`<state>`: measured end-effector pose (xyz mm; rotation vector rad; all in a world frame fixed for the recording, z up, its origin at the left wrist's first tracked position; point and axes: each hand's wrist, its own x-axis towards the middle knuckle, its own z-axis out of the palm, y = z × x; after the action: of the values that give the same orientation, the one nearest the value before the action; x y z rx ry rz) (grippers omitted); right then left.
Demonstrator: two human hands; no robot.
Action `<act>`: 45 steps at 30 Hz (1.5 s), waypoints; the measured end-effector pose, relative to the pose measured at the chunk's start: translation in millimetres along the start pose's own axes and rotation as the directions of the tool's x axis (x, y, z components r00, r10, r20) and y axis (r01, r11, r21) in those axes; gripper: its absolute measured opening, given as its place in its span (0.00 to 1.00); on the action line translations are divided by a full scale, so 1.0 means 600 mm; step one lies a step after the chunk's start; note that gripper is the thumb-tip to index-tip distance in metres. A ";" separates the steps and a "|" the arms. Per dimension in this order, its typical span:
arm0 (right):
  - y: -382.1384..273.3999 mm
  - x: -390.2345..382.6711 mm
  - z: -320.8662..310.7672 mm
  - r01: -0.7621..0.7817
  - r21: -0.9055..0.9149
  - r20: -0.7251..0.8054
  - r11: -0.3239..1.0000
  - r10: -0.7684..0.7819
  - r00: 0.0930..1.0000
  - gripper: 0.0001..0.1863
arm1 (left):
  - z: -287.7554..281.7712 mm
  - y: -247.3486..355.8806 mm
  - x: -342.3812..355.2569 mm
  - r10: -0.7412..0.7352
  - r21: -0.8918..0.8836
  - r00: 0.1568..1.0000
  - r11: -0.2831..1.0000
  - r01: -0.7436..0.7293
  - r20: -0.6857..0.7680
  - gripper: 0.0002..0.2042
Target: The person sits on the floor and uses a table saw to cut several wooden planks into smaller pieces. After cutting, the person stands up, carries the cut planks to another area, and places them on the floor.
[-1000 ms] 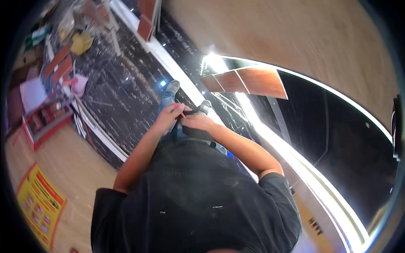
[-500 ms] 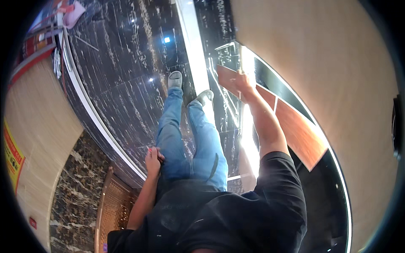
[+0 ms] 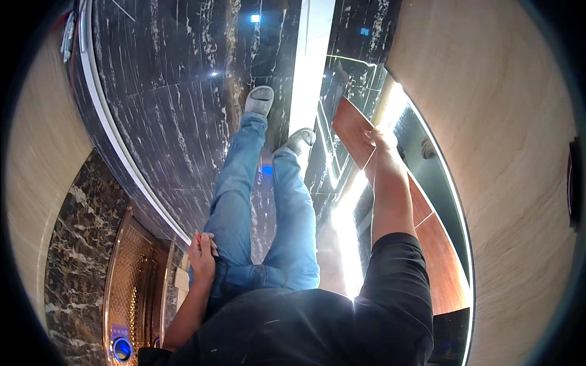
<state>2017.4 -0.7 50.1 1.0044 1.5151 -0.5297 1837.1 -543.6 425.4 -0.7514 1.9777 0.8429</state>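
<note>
My right hand (image 3: 383,137) grips a reddish-brown wood-look panel (image 3: 354,131) near its far end. The long panel runs back along the right wall beside my forearm, with thin pale lines crossing it; part of it is hidden behind my arm. Beside my left thigh, my left hand (image 3: 203,253) is closed, palm inward, with a small red thing (image 3: 199,236) at its fingertips, too small to name.
Dark marble flooring (image 3: 171,122) with white veins lies under my feet, crossed by a bright pale strip (image 3: 313,55). A glowing light line (image 3: 441,161) edges the beige right wall (image 3: 494,152). At lower left stands a copper-coloured patterned panel (image 3: 131,268).
The view has shifted forward and turned slightly. My right hand still holds the panel, which now lies closer along the right wall. My left hand stays closed by my thigh.
</note>
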 end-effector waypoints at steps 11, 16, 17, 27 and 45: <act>-0.050 -0.085 -0.018 0.120 -0.333 0.131 0.935 -0.080 0.988 0.28 | 0.002 0.014 0.002 -0.060 -0.035 0.998 0.998 0.060 -0.026 0.15; -0.017 -0.161 0.003 0.173 -0.098 -0.066 0.980 -0.179 0.982 0.34 | 0.000 0.019 0.001 0.003 -0.131 0.999 0.991 0.002 0.040 0.15; -0.004 -0.178 0.001 0.208 -0.017 -0.025 0.978 -0.208 0.978 0.33 | -0.001 0.016 0.001 0.022 -0.114 0.998 0.993 -0.015 0.059 0.16; -0.075 -0.590 -0.066 0.328 0.758 -0.167 0.564 -0.318 0.933 0.29 | 0.002 0.079 -0.037 0.430 -0.017 0.883 0.900 -0.435 0.185 0.13; -0.385 -1.276 -0.524 0.918 0.324 -0.735 0.229 -0.550 0.397 0.25 | -0.318 0.822 -0.154 0.873 -0.366 0.440 0.487 -0.793 0.210 0.18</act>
<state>1609.1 -96.2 799.9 0.8694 2.3593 -1.8738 1420.9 -381.8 723.9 0.4140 1.8495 1.6731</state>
